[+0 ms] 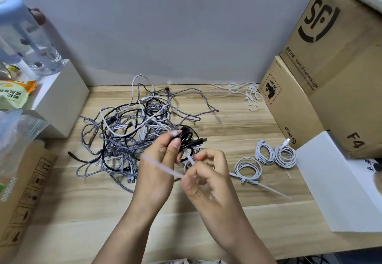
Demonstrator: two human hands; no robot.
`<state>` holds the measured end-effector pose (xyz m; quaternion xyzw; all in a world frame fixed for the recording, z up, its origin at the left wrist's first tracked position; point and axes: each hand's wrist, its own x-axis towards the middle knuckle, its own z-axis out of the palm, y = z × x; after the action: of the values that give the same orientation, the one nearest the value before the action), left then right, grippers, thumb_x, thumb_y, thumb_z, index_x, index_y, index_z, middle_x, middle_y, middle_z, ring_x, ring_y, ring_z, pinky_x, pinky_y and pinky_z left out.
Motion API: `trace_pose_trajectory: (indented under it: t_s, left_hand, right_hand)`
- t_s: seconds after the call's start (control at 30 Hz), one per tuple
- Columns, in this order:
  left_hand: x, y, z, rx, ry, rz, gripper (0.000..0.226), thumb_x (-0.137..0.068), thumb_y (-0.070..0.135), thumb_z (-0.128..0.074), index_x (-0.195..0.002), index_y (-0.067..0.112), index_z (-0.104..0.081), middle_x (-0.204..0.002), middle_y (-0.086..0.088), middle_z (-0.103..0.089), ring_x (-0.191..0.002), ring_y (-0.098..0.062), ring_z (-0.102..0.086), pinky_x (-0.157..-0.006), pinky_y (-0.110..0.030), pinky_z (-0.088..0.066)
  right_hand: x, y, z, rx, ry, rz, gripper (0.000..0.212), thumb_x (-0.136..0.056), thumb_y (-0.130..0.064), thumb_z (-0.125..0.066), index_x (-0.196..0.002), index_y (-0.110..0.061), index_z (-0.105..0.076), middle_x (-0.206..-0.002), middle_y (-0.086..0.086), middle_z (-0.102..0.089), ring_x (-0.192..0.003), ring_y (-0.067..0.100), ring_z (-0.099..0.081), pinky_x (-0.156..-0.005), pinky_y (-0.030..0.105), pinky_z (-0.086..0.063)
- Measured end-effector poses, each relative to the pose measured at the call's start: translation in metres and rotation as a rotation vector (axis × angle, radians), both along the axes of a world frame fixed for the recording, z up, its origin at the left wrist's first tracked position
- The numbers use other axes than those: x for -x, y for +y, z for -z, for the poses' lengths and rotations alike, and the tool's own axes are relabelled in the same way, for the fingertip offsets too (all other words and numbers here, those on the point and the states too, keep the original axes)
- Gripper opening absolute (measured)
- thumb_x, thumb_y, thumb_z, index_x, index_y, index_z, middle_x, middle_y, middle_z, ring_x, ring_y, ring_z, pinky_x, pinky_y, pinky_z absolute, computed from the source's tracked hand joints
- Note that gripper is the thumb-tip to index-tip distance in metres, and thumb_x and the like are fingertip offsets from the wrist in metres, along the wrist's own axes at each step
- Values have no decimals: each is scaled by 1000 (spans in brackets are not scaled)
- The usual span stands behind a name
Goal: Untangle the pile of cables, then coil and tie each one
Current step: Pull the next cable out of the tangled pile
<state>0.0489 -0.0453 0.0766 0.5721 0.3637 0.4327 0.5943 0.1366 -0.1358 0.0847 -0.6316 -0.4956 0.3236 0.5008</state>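
Note:
A tangled pile of grey braided, black and white cables [132, 131] lies on the wooden table [82, 212]. Just in front of it my left hand [163, 160] grips a coiled black cable [188, 139], its plug sticking out to the right. My right hand [206, 177] pinches a white zip tie [165, 166] that runs round the coil, with its long tail blurred across my left hand. Three coiled white cables lie to the right: one [247, 168] bound with a zip tie, and two more [264, 153] [284, 156] side by side.
Loose white zip ties [248, 94] lie at the back right. Stacked cardboard boxes [330, 67] and a white box [339, 181] stand on the right. At the left stand a white box [62, 98], a water bottle [22, 36], snack bags and a cardboard box [24, 191].

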Motion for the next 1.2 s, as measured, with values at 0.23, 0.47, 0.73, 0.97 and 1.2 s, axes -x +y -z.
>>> trace_pose_trajectory:
  t_s: [0.23, 0.47, 0.73, 0.97, 1.2]
  left_hand:
    - [-1, -4, 1, -10, 28, -42, 9, -84, 26, -55, -89, 26, -62, -59, 15, -55, -57, -3, -45, -54, -15, -39]
    - [-7, -15, 5, -200, 256, -34, 14, -90, 40, -44, -94, 40, -57, -61, 2, -52, -52, -15, -49, -50, -33, -39]
    - [-13, -19, 0, -109, 159, 15, 17, -88, 32, -45, -90, 26, -61, -59, 8, -48, -58, -10, -43, -57, -34, -38]
    - [-13, -20, 3, -141, 185, 11, 29, -84, 49, -45, -96, 29, -61, -64, -6, -54, -60, -15, -46, -60, -44, -43]
    - [-12, -20, 1, -172, 207, 7, 28, -84, 51, -43, -94, 31, -60, -67, -9, -56, -64, -30, -51, -61, -52, -45]
  right_hand:
    - [2, 5, -12, -252, -7, -8, 45, -92, -60, -37, -68, -25, -54, -81, -12, -53, -86, 19, -54, -80, 37, -42]
    - [9, 2, -27, -274, 552, 88, 39, -85, -57, -53, -63, -26, -56, -49, -13, -41, -48, 22, -35, -63, 22, -46]
    - [-2, 4, -30, -19, 551, 168, 33, -73, -37, -56, -45, -20, -49, -34, -6, -32, -35, 17, -29, -36, 22, -25]
    - [-6, 9, -26, 89, 558, 169, 36, -75, -27, -47, -41, -18, -46, -31, 0, -31, -33, 18, -31, -38, 23, -34]
    - [-5, 10, -22, 91, 551, 160, 37, -78, -29, -46, -41, -19, -45, -32, -1, -32, -29, 15, -29, -44, 28, -33]
